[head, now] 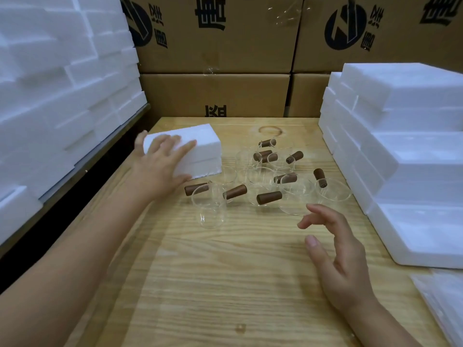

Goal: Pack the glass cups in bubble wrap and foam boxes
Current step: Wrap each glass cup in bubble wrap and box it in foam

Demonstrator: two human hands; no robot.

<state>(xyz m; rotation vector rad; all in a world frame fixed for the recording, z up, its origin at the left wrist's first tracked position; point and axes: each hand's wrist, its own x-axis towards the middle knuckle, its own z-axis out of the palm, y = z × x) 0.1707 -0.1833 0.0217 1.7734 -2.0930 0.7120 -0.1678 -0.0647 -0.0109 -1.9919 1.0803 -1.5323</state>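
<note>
Left hand [162, 162] down on the small foam box [198, 146], fingers laid straight across its top and spread wide, thumb against the near face, nothing curled round it: an open palm pressing, not a clutch. Box closed, white, a seam running along its side, flat on the wooden table [225, 284] toward the far left corner. Right hand [335, 256] above the table and holding nothing, fingers loosely bent and aimed at the cluster ahead, thumb forward, no contact with any glass. Just beyond those fingertips, the glass cups [258, 176]: a huddle of clear tumblers mid-table, each with a stubby brown wooden handle [269, 197] jutting sideways, handles pointing every which way. Nearest cup [211, 209] upright at the front left of the bunch, close to the foam box's near corner but apart from it. Others packed close behind, exact count hard to call through the clear glass. Further out, stacked foam pieces [62, 91] banked high along the left, another foam stack [406, 151] stepping down along the right, printed cardboard cartons [218, 51] walling off the back. Bottom right corner, a pile of pale translucent sheets [443, 304], too blurred to name for sure.
</note>
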